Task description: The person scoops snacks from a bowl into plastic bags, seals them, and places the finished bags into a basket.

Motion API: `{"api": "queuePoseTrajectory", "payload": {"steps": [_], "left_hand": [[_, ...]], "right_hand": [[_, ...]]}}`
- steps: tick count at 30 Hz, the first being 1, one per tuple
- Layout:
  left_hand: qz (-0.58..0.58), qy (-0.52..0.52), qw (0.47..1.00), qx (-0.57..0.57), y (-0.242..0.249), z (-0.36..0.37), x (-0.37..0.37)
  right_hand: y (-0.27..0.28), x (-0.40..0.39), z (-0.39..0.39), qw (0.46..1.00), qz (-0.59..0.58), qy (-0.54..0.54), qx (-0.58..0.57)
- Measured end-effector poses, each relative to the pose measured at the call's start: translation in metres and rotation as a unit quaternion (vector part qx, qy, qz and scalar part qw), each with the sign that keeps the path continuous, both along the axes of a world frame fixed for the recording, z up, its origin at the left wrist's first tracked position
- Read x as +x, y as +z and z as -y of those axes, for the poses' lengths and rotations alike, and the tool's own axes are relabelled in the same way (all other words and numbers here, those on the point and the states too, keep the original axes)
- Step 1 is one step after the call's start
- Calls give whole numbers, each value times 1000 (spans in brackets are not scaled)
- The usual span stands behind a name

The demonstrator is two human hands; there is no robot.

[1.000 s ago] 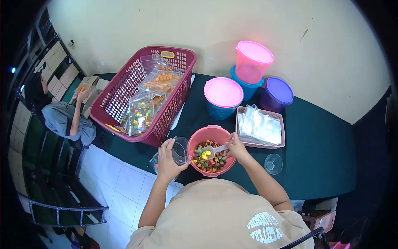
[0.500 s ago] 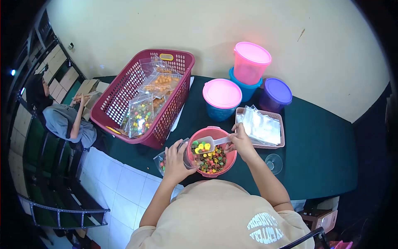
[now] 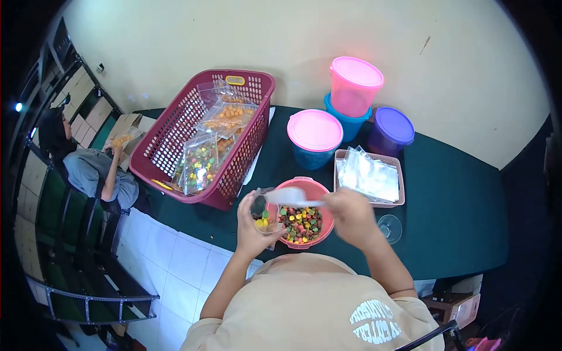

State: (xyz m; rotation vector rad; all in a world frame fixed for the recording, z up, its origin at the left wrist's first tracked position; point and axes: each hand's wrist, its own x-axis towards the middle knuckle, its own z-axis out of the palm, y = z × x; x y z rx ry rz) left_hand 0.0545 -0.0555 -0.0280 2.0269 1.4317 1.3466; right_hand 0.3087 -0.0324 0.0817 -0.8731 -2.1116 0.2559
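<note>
My left hand [image 3: 253, 231] is wrapped round a clear plastic cup [image 3: 266, 221], tilted so that its mouth shows, with yellow and green pieces inside. What looks like clear bag film shows below the cup, mostly hidden by the fingers. My right hand [image 3: 353, 216], blurred by motion, grips the handle of a white scoop [image 3: 285, 197]. The scoop's head is tipped over at the cup's rim. Under it stands a pink bowl [image 3: 325, 190] holding small colourful pieces [image 3: 303, 225] in brown, yellow, green and red.
A maroon basket [image 3: 231, 190] holds filled clear bags [image 3: 202, 164]. Lidded tubs [image 3: 314, 131] stand at the back, beside a purple tub [image 3: 391, 128]. Clear bags [image 3: 369, 175] lie in a pink tray [image 3: 400, 184], near a clear round dish [image 3: 390, 228]. Another person [image 3: 96, 169] sits at left.
The scoop has moved left from over the bowl to the cup and tipped over. My left hand has turned the cup's mouth up into view. The other person's hands have shifted.
</note>
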Motion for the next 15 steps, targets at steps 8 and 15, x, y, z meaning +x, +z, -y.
{"api": "queuePoseTrajectory", "payload": {"steps": [8, 15], "left_hand": [[60, -6, 988, 140, 31, 6, -10], [108, 12, 992, 69, 9, -12, -15]], "right_hand": [[-50, 153, 22, 826, 144, -482, -256], [-184, 225, 78, 717, 8, -624, -311]]}}
